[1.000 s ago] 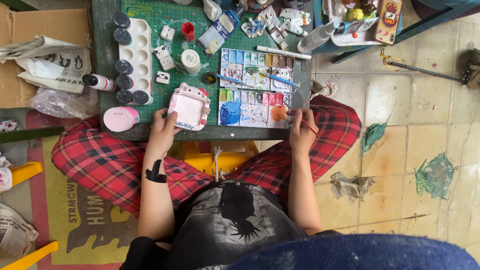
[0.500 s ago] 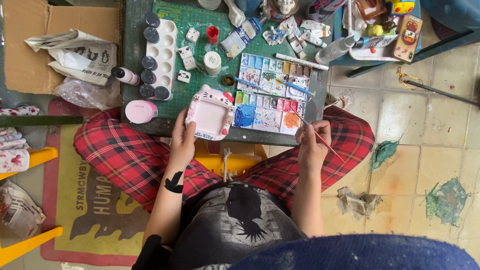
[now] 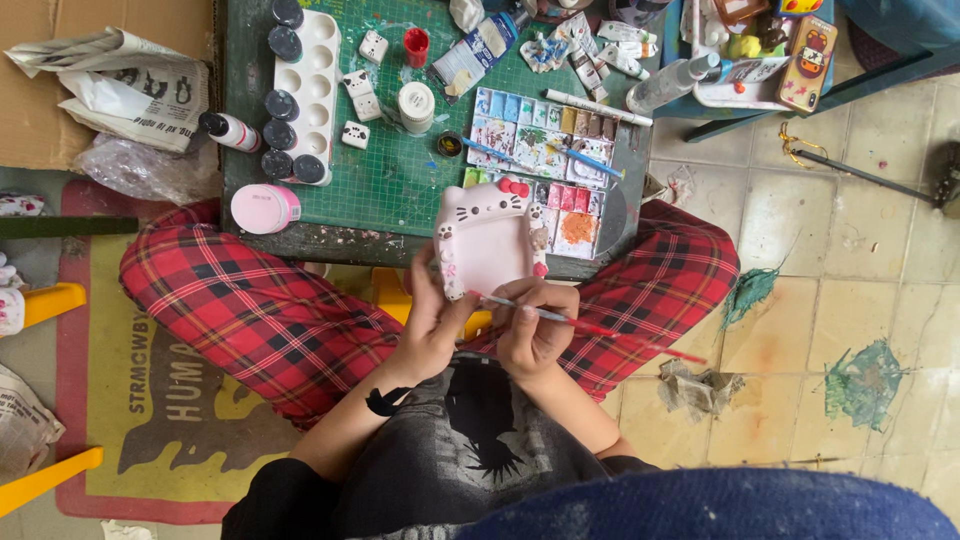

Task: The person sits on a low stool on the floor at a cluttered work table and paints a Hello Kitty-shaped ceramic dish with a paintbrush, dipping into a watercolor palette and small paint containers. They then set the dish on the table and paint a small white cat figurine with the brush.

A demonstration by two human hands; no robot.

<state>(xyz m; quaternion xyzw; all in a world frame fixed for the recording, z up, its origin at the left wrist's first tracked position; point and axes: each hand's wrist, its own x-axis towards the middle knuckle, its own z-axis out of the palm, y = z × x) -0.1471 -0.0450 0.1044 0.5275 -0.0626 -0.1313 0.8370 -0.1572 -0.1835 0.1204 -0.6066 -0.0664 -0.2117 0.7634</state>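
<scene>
Change: the pink cat-shaped tray [image 3: 490,240] has come off the table edge and now sits lifted over the lap, closer to the body than half a second ago; both hands have drawn in with it.
Left hand: the left hand [image 3: 432,325] grips the tray's lower left edge, fingers curled and pressed against it.
Right hand: the right hand [image 3: 533,330] has left the palette and now pinches a thin red-handled brush [image 3: 580,322], tip touching the tray's bottom edge.
Table: the green cutting mat [image 3: 390,170] stays put, with the watercolour palette [image 3: 540,150] just behind the tray and partly covered by it.
Around: white mixing tray [image 3: 310,80] with dark bottle caps beside it, pink round jar [image 3: 265,208] at the near left corner, newspaper [image 3: 120,85] further left.
Hard to see: the brush bristles are too small to make out; the palette's near row hides behind the tray.
</scene>
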